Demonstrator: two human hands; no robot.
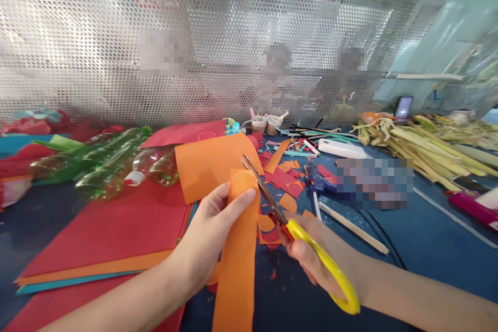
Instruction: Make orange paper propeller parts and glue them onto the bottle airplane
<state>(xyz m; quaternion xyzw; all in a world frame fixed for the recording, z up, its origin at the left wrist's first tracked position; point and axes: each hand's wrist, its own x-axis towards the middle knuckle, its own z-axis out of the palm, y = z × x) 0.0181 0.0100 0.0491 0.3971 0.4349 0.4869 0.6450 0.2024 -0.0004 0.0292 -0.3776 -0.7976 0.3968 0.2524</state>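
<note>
One orange paper strip (238,249) above dark-blue worktop (295,301). Left hand (212,225): grip closed on strip near top end, thumb in front. Right hand (330,241): grip closed round yellow-handled scissors (298,231), blades at strip's upper right edge. Red and orange paper scraps (280,181) just beyond; green plastic bottles (111,171) left.

- A dark blue tabletop (436,238) spreads out before me
- At left, a stack of flat red, orange and blue paper sheets (112,228)
- Mid-table, cut red and orange paper scraps (278,179)
- Right of those, a blue plastic glue gun (321,181) and a straight cream stick (354,228)
- Far right, pale dry plant stalks (424,150)
</note>
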